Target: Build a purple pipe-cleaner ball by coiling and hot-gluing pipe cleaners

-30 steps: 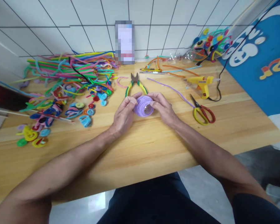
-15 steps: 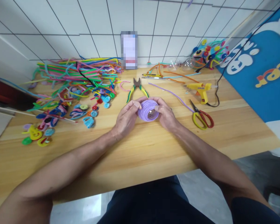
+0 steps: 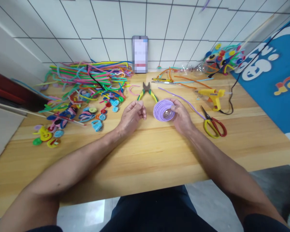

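White tiled wall behind; wooden tabletop below. Right hand grips a purple coiled piece, thumb at its opening, something shiny inside. Left hand near the piece but apart, fingers curled; cannot tell if anything is pinched. Pliers just beyond both hands, handles spread. Right of the right hand: scissors, yellow glue gun farther out. Beyond the left hand, leftward: heaped pipe cleaners.
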The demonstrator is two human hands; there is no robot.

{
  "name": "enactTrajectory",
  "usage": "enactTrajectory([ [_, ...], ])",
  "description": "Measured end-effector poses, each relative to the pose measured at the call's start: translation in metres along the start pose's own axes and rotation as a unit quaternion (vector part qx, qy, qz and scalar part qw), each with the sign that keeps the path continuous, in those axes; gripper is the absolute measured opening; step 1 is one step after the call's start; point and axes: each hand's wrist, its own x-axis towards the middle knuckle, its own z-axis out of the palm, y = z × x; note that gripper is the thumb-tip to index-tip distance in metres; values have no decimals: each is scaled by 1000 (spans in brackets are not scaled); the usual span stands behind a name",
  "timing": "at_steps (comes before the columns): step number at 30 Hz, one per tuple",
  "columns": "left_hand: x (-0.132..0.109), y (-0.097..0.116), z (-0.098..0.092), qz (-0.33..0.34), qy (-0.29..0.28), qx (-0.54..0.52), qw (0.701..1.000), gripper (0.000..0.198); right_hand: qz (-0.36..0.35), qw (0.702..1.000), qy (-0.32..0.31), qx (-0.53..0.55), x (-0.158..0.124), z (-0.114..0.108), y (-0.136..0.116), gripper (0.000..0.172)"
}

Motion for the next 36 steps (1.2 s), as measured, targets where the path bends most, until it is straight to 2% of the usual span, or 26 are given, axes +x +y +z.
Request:
enactTrajectory([
  [5,2,-5,-5,15,-30,-21,999,21,-18,1000,-3,6,1,-3,-2,38],
  [15,3,-8,-8,14,-52,12,998,24,-48,998,-24,-39,6,-12,1,35],
  [25,1,-10,-6,26,-70,29,997,52,-54,998,-18,-31,5,-13,1,33],
  [36,0,-7,-4,2,-52,25,998,39,-53,998,-18,-27,5,-8,1,33],
])
